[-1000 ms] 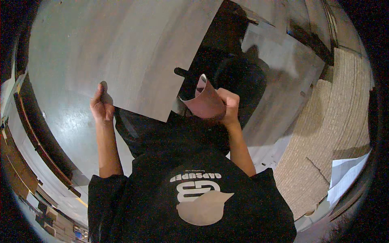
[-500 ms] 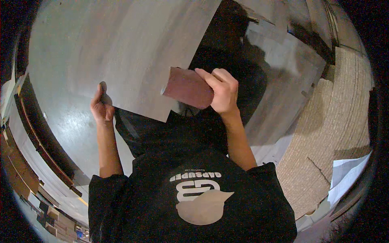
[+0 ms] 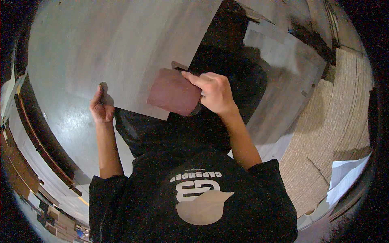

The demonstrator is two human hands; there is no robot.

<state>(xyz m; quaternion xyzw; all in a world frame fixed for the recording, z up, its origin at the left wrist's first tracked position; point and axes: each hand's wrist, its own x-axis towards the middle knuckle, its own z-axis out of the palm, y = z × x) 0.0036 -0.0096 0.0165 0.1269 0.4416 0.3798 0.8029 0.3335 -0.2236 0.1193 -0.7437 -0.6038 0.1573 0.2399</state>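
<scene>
A large thin grey sheet (image 3: 121, 48) fills the upper left of the view. My left hand (image 3: 101, 106) grips its lower left corner, thumb on top. My right hand (image 3: 214, 92) holds a reddish-brown square sheet (image 3: 175, 91) flat against the grey sheet's lower right edge. My fingers rest on its right side. My black shirt (image 3: 190, 194) fills the bottom of the view.
A dark surface (image 3: 227, 48) lies under the grey sheet, with more grey sheets (image 3: 283, 60) to the right. A tan woven stack (image 3: 336, 121) sits at the right, with white paper (image 3: 348, 174) beside it. Shelves with boards (image 3: 24, 170) curve along the left rim.
My right hand has brought the reddish-brown sheet down from a curled, raised hold and laid it flat on the grey sheet's edge, shifting left. My left hand has stayed on the corner.
</scene>
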